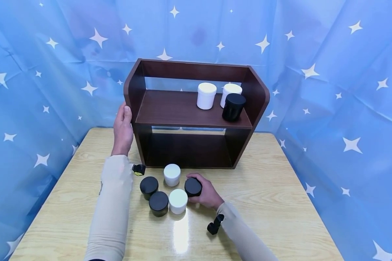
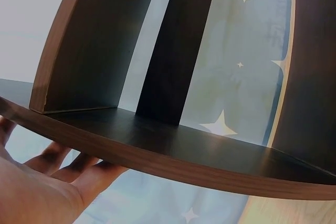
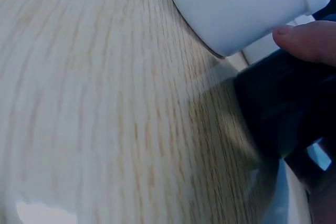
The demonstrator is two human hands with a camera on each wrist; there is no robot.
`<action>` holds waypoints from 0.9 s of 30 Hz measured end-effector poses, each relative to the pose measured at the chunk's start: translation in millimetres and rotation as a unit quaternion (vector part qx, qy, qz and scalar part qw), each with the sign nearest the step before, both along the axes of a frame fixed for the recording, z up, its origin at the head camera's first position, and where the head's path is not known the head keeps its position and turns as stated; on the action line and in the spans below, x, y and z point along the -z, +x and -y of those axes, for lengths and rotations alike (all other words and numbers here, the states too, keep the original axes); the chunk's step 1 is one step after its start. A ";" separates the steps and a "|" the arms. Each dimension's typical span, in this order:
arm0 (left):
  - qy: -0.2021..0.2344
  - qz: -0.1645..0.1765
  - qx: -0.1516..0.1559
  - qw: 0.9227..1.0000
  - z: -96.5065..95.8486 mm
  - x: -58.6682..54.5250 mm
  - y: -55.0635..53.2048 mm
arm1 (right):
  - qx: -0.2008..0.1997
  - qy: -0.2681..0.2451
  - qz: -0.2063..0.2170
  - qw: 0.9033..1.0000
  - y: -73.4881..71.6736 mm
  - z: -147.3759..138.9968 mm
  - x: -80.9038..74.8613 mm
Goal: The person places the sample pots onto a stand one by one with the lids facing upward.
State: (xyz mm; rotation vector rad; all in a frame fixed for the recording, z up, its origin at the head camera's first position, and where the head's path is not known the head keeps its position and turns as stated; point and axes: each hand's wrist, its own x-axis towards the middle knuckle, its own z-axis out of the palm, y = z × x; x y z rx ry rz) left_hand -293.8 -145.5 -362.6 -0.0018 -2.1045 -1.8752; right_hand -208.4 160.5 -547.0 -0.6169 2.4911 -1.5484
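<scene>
The black jar (image 1: 193,187) grasped by the right grip (image 1: 208,193) should be lifted clear of the eight-o'clock white jar (image 1: 178,201); the shelf (image 1: 170,108) is only touched by the left grip (image 1: 122,133).

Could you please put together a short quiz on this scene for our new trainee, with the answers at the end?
1. Short answer: What does the right hand grip?
2. True or false: The left hand holds a white jar.
3. Multiple choice: How many jars stand on the upper shelf?
A) two
B) three
C) five

Key:
1. A black jar.
2. False; it rests against the left side panel of the shelf unit.
3. B: two white jars and another black jar.
</scene>
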 end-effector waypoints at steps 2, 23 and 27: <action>0.001 -0.001 0.001 1.000 -0.6 -0.2 -0.2 | 0.002 -0.002 0.000 1.000 0.1 -0.4 -0.7; -0.008 0.026 -0.003 1.000 2.0 -0.6 2.8 | 0.026 0.001 -0.027 0.999 2.0 -4.4 -13.3; -0.007 0.024 -0.001 1.000 2.8 0.8 0.2 | 0.030 -0.002 -0.034 0.999 0.8 -5.9 -17.7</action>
